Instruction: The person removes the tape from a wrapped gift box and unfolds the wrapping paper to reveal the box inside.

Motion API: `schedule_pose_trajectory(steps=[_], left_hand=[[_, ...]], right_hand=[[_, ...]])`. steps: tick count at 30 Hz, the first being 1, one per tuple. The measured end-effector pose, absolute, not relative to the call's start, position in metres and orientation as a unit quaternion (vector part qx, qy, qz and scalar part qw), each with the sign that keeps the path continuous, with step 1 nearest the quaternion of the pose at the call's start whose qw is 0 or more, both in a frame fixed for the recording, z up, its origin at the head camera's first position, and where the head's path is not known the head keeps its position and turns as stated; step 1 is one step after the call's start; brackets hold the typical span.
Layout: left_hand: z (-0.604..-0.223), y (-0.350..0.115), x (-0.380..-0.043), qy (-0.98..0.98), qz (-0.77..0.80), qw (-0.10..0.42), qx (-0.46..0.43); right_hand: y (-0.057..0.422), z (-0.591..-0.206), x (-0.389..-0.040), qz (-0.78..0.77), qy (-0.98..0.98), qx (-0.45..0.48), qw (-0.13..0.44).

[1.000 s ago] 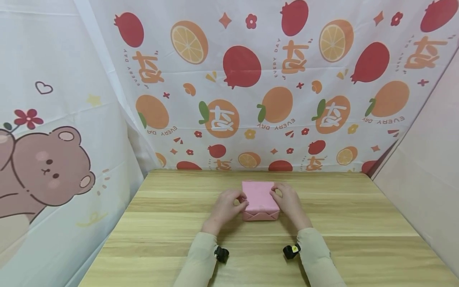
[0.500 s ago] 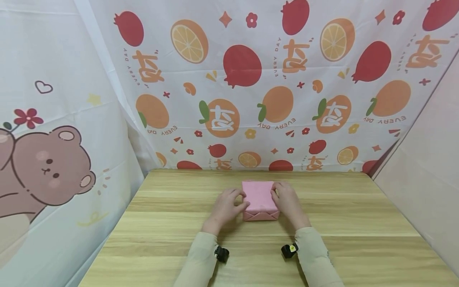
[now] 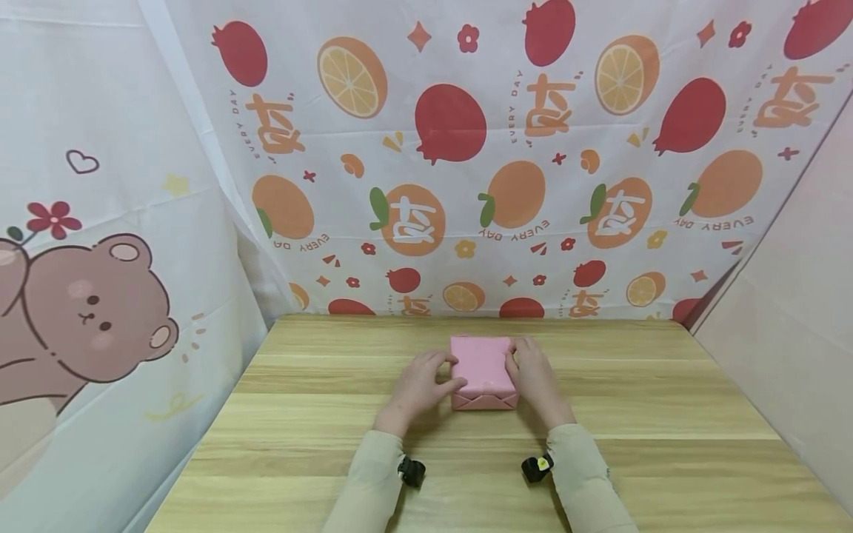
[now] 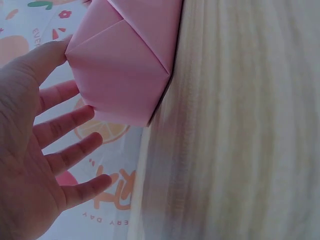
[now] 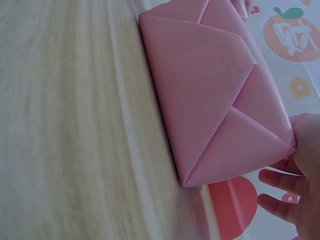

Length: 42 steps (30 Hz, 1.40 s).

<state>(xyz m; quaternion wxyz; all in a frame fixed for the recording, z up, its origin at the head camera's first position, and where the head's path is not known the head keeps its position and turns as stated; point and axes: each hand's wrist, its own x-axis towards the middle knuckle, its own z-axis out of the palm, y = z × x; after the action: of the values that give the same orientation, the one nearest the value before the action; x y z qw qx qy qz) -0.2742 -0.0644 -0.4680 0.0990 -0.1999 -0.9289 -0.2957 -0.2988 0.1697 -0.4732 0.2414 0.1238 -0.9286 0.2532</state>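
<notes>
- Pink wrapped box [image 3: 481, 363]: lies flat on the wood-grained surface [image 3: 313, 429], toward its far edge and between the two hands; its contents cannot be told.
- Folded flaps [image 3: 486, 400]: slanting triangles of paper overlap across the near end of the box; how they are fastened cannot be told.
- Left hand [image 3: 420, 381]: at the box's left side, with left thumb [image 4: 42, 60] touching the upper edge. The fingers [image 4: 75, 153] are spread and nearly straight; contact is light, with nothing clasped.
- Right hand [image 3: 537, 379]: at the box's right side, with right thumb [image 5: 306, 134] against the upper near corner. The fingers [image 5: 283, 181] extend loosely, clasping nothing; the index fingertip's contact is partly hidden.
- Possible faults (judgement): unequal pressure from the two sides could skid or turn the box; such light contact could let it slip if raised; hard thumb pressure could dent or tear the paper; the flaps, if weakly fastened, could spring apart.
- Wrist cameras [image 3: 412, 472]: black units, one at each pale sleeve [image 3: 372, 477], nearer the wearer than the box.
- Surroundings: fruit-printed curtain [image 3: 560, 226] behind the surface; bear-printed curtain [image 3: 100, 303] to the left.
</notes>
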Motion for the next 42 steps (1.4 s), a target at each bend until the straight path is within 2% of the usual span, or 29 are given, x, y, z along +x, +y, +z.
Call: schedule_pose_trajectory(steps=[12,20,27,33,39,42], left_hand=[[-0.467,-0.065,-0.274,-0.928,-0.305,0.083,-0.196],[-0.466,-0.064,-0.273,-0.928,-0.308,0.076,-0.194],[-0.466,-0.065,-0.273,-0.927,-0.315,0.071,-0.191],[-0.468,-0.065,-0.274,-0.925,-0.323,0.07,-0.19],[-0.469,-0.065,-0.274,-0.924,-0.326,0.07,-0.187],[-0.468,-0.065,-0.274,-0.924,-0.327,0.069,-0.186]], right_hand=[[0.169,-0.475,-0.295,0.316,-0.919,0.078,0.224],[0.174,-0.478,-0.297,0.442,-0.884,0.018,0.15],[0.176,-0.477,-0.298,0.499,-0.859,-0.021,0.109],[0.177,-0.477,-0.298,0.62,-0.782,-0.046,0.049],[0.182,-0.48,-0.303,0.629,-0.772,-0.051,0.075],[0.183,-0.48,-0.304,0.629,-0.773,-0.054,0.071]])
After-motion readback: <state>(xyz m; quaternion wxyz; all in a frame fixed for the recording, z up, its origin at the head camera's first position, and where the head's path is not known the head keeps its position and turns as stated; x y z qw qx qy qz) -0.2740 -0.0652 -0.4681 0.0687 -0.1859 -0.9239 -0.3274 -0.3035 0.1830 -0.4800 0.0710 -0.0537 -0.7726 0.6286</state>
